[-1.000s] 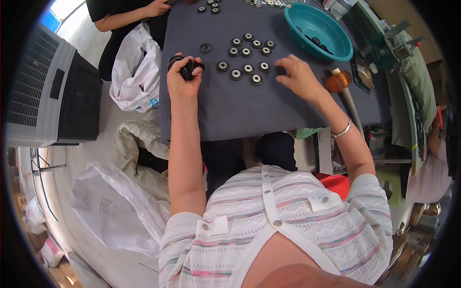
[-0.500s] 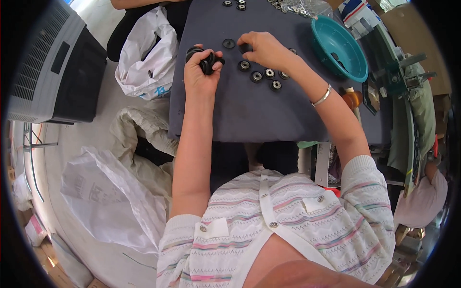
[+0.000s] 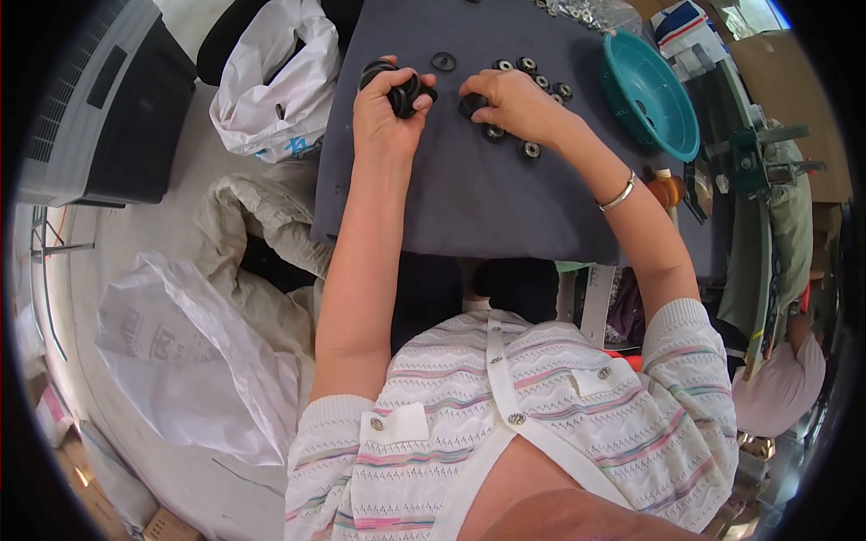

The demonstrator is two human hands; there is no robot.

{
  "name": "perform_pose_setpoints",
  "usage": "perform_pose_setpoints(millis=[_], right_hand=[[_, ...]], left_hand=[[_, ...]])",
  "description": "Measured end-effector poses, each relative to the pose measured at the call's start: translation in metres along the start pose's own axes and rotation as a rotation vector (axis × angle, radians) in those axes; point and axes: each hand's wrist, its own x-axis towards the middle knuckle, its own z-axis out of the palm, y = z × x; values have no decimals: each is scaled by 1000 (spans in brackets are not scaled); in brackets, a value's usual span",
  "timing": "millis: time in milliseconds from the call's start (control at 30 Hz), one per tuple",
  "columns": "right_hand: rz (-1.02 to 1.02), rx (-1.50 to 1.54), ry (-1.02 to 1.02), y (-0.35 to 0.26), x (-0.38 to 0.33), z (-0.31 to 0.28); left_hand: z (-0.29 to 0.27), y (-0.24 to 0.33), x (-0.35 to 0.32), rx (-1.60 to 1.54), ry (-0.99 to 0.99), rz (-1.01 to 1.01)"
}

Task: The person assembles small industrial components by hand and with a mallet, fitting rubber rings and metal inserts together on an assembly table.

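My left hand [image 3: 386,122] is closed around several small black wheels [image 3: 406,96], raised above the left side of the grey-covered table [image 3: 424,203]. To its right, my right hand [image 3: 523,106] pinches a black round wheel [image 3: 471,105] at or just over the tabletop; whether it touches the cover I cannot tell. Beyond and between the hands lies a single black disc [image 3: 443,61]. Around my right hand sit several black wheels with metal bearing centres, one of them a wheel [image 3: 530,151] just below the wrist. My hand partly hides others.
A teal plastic basin [image 3: 678,113] with a few dark pieces stands at the table's right. Behind it is a clear bag [image 3: 613,16] near small metal parts. A green metal fixture [image 3: 747,162] and an amber bottle [image 3: 666,187] are at right. A white sack [image 3: 239,122] hangs at left.
My right hand has come nearer to me, from beside the lone disc to the cluster of wheels. My left hand keeps its wheels. The whole view has shifted slightly.
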Motion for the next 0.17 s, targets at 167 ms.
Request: perform_pose_setpoints(millis=[167], right_hand=[[39,-43,-51,-3,0,-2]], left_hand=[[-2,0,2,4,-7,-17]])
